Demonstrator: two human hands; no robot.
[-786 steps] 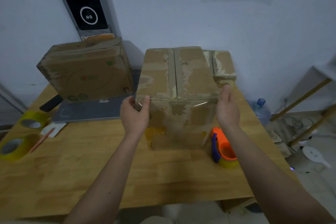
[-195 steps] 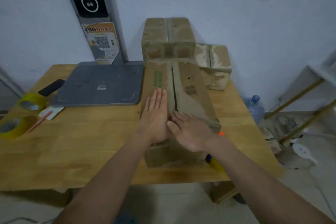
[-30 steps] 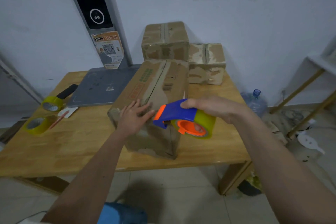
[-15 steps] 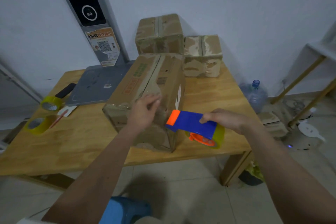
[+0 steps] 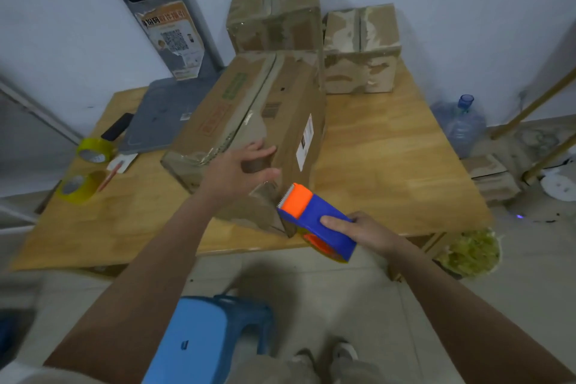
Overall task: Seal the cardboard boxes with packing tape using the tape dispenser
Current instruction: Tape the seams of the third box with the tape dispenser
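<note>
Blue-and-orange plastic tape dispenser sits in the right hand, fingers wrapped round its blue body; orange toothed end points at the near end face of the long cardboard box, at its lower near corner by the table edge; cannot tell if the blade touches the cardboard; clear tape strip seems to run from the dispenser up the end face, too faint to confirm. Left hand is at the near top edge of the same box, fingers loosely curved with thumb apart, gripping nothing; contact with the box looks likely, not certain.

Long box lies diagonally on the wooden table, centre seam facing up, white label on its right side; far end touches or nearly touches the tall taped box at the wall; smaller taped box just right of that one. Grey flat platform to the left, partly under the long box; black phone beside it; two yellowish tape rolls near the table's left edge, red pen between them. Blue stool on the floor below; water jug on the floor right of the table.
</note>
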